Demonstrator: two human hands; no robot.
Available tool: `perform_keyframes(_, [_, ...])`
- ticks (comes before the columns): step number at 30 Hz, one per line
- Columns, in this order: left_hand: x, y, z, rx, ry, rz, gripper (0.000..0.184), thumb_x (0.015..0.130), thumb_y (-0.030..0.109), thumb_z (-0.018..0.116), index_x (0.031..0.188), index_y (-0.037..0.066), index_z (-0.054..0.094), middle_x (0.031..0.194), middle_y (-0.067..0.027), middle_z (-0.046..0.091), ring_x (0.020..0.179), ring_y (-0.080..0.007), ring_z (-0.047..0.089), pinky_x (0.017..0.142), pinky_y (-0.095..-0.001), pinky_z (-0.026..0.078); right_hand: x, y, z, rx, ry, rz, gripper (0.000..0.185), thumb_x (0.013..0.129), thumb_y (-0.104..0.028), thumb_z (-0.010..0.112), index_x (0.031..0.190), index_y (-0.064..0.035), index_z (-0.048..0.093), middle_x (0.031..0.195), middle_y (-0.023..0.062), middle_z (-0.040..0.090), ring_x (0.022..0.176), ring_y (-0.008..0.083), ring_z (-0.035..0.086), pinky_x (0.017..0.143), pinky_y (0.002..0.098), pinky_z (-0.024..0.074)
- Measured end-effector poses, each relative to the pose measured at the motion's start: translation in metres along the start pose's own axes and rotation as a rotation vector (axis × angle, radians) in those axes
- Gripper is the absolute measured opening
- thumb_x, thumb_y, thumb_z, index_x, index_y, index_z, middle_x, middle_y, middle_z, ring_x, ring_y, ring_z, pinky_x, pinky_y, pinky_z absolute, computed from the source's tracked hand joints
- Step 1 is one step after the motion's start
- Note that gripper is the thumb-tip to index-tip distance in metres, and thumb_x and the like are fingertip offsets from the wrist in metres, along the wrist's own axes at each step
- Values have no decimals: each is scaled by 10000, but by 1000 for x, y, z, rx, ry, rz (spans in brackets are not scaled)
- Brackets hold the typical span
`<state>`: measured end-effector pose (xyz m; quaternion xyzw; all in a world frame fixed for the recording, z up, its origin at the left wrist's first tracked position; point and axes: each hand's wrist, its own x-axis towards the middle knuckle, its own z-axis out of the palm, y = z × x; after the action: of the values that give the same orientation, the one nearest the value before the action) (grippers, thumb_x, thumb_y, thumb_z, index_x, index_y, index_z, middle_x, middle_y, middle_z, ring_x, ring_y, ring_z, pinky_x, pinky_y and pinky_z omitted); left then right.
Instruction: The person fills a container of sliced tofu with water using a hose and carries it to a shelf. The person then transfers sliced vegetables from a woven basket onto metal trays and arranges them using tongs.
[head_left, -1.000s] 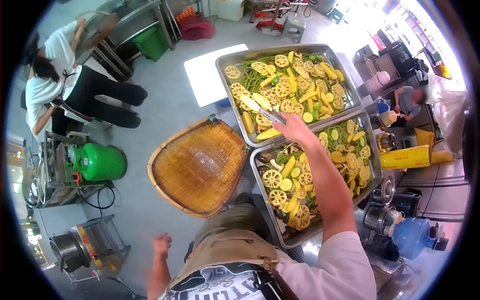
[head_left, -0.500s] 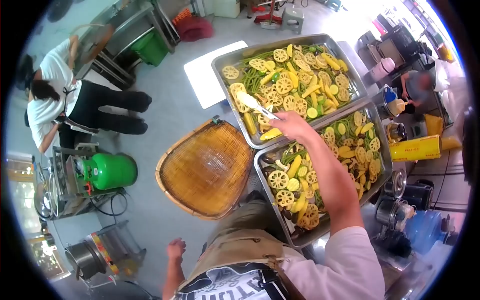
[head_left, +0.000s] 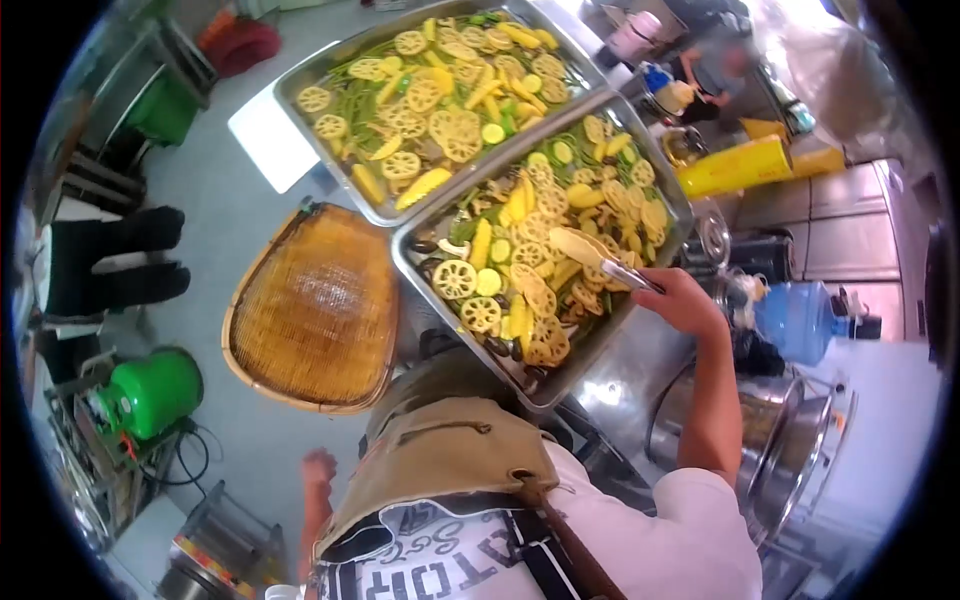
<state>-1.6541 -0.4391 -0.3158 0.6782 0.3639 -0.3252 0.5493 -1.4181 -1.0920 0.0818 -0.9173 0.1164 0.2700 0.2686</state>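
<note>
My right hand (head_left: 685, 302) is closed on the metal handle of a pair of tongs (head_left: 590, 250). The pale, broad tips of the tongs rest over sliced vegetables in the nearer metal tray (head_left: 462, 322). That tray is full of lotus root slices (head_left: 455, 281), yellow and green squash pieces and dark mushrooms. Beyond it, the farther metal tray (head_left: 328, 162) holds a similar mix with many green beans. My left hand (head_left: 318, 466) hangs low at my side, slightly blurred, its fingers curled in and nothing showing in them.
Left of the trays is a woven bamboo basket (head_left: 312, 305), with a white board (head_left: 275, 140) behind it. A green gas cylinder (head_left: 155, 393) and a person's dark-trousered legs (head_left: 120, 260) are farther left. On the right are a yellow box (head_left: 735, 168), a blue water jug (head_left: 797, 322) and another person (head_left: 712, 75).
My right hand has carried the tongs from the farther tray to the right part of the nearer tray. The view has shifted rightward. My left hand still hangs low.
</note>
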Motion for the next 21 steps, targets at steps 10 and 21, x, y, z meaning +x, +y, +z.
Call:
perform_keyframes(10, [46,108,-29,16,54,2,267,882,255,535,1086,88,573,853,-52,616,750,-148,566,598,-290,445,-53,3,81,29,-4,233,344,834,-211,645,1148,-82,589,820,140,640,738,216,604,712,355,484])
perform_keyframes(21, [80,11,-67,1187,147,968,167,728,224,628,705,74,560,642,-146,587,557,-300,561,497,-399,451,-4,34,126,-49,446,319,376,882,-265,568,1166,-44,461,901,225,613,863,405,598,725,501,472])
